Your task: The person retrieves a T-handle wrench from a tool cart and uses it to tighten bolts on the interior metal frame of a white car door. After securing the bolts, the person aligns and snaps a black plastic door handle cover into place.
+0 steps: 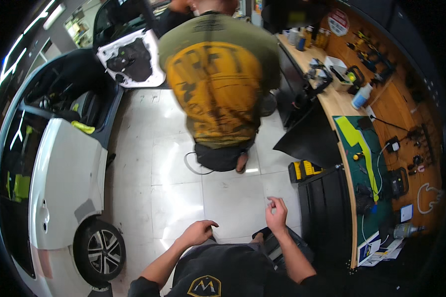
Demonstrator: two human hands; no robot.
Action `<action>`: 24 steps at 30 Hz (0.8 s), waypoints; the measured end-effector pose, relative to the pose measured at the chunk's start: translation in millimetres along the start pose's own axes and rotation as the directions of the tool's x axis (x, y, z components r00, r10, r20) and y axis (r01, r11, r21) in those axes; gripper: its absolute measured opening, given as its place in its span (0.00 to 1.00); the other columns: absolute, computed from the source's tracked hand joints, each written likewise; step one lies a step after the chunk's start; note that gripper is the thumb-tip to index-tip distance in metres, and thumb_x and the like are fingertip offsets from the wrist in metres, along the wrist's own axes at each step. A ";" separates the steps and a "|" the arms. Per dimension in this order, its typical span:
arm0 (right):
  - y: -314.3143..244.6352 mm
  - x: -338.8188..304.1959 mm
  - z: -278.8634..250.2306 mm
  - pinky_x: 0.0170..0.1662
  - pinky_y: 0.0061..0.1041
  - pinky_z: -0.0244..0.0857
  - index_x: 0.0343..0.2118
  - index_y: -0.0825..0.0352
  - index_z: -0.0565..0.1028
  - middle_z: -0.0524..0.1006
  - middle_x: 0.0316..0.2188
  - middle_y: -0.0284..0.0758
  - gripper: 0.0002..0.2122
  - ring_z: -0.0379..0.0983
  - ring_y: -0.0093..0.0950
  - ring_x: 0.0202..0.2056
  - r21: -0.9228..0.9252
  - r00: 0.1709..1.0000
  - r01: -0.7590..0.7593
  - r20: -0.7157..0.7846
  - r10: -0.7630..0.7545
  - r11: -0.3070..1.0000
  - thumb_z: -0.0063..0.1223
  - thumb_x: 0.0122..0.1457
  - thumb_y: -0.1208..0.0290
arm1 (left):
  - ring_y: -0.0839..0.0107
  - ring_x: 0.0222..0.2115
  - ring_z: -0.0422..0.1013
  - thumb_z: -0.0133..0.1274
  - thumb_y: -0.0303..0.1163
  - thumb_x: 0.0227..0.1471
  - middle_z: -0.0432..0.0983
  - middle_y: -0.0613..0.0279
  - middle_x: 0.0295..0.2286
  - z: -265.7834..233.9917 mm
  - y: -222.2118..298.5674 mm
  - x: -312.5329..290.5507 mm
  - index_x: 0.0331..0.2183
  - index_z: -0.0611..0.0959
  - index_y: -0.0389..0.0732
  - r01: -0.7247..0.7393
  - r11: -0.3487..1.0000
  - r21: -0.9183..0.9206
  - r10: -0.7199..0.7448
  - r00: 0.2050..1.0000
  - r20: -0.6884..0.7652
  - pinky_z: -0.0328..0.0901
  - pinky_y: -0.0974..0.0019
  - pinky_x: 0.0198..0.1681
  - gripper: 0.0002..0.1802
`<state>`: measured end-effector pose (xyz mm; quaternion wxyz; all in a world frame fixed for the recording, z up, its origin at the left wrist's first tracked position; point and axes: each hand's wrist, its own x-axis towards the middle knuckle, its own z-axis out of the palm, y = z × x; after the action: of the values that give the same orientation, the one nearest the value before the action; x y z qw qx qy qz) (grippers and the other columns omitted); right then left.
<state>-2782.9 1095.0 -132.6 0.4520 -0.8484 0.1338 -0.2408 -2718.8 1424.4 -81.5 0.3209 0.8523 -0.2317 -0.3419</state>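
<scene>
My left hand (200,232) hangs in front of my body above the pale tiled floor (178,198), loosely bent, its fingers partly apart and nothing visible in it. To its right, my right hand (276,214) is raised a little higher, with fingers half curled, the index finger sticking out, and no object showing in it. Neither hand touches anything. Closest to the right hand is a yellow and black case (305,171) by the dark cabinet (327,208). The undersides of both hands are hidden.
A white car (67,183) stands at the left, its wheel (104,251) near me. A co-worker (215,84) faces away ahead, beside an open car door (131,59). Along the right runs a wooden workbench (349,163) with a green mat (381,178), a spray bottle (362,96) and tools.
</scene>
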 end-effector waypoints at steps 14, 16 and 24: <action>-235.7 50.0 312.7 0.36 0.25 0.75 0.37 0.71 0.81 0.83 0.31 0.38 0.08 0.81 0.25 0.31 0.369 0.918 -0.010 0.373 -0.138 0.930 0.65 0.55 0.81 | 0.73 0.24 0.70 0.51 0.20 0.57 0.73 0.60 0.22 -108.2 -261.9 -164.5 0.43 0.85 0.37 0.113 0.799 -0.591 -0.471 0.729 -0.496 0.70 0.66 0.34 0.13; -217.2 60.5 342.7 0.37 0.24 0.75 0.38 0.73 0.80 0.84 0.31 0.38 0.07 0.82 0.23 0.33 0.374 0.895 -0.122 0.442 -0.061 0.919 0.63 0.56 0.82 | 0.67 0.26 0.74 0.51 0.21 0.58 0.77 0.55 0.26 -132.4 -256.9 -131.2 0.44 0.84 0.37 0.069 0.837 -0.542 -0.385 0.778 -0.497 0.71 0.62 0.35 0.13; -170.3 151.7 502.4 0.32 0.26 0.78 0.42 0.74 0.76 0.81 0.26 0.40 0.06 0.82 0.27 0.30 0.323 0.645 -0.659 0.706 0.291 0.679 0.52 0.67 0.77 | 0.57 0.36 0.80 0.49 0.24 0.61 0.81 0.47 0.38 -273.5 -262.2 -38.1 0.46 0.83 0.40 0.076 0.843 -0.533 -0.290 0.898 -0.330 0.72 0.59 0.43 0.13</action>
<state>-2386.6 1475.1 -186.3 0.7437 -0.6375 0.1359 0.1488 -2497.8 1734.2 -96.7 0.5387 0.8074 0.0209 -0.2398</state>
